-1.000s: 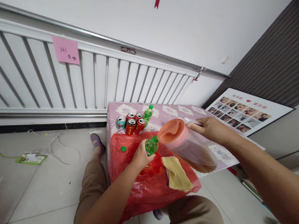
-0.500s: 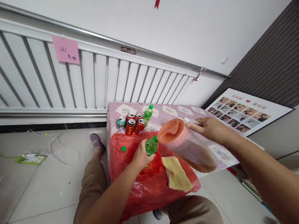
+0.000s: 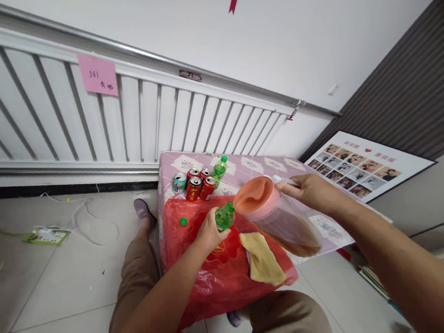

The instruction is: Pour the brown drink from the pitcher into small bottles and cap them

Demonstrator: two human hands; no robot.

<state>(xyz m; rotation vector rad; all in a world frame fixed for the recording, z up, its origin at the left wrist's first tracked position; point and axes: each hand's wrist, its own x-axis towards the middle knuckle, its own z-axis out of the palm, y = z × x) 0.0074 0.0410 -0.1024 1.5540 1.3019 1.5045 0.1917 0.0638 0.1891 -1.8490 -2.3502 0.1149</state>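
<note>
My left hand [image 3: 209, 232] is closed around a green plastic bottle [image 3: 224, 217], held over a red tray [image 3: 233, 249]. In my right hand [image 3: 306, 192] is the handle of a clear pitcher [image 3: 290, 225] with an orange lid [image 3: 256, 197]. The pitcher is tilted, its lid end close to the bottle's mouth, and brownish liquid lies along its lower side. Whether any liquid flows between them cannot be made out. A loose green cap [image 3: 183, 221] rests on the red plastic sheet [image 3: 203, 294], left of my left hand. A yellow cloth [image 3: 264, 262] lies below the pitcher.
Several drink cans [image 3: 193, 188] and another green bottle [image 3: 220, 171] stand at the back of the low table with a floral cover [image 3: 251, 162]. Behind it runs a white radiator [image 3: 134, 112]. A power strip [image 3: 46, 236] with cables lies on the floor at left.
</note>
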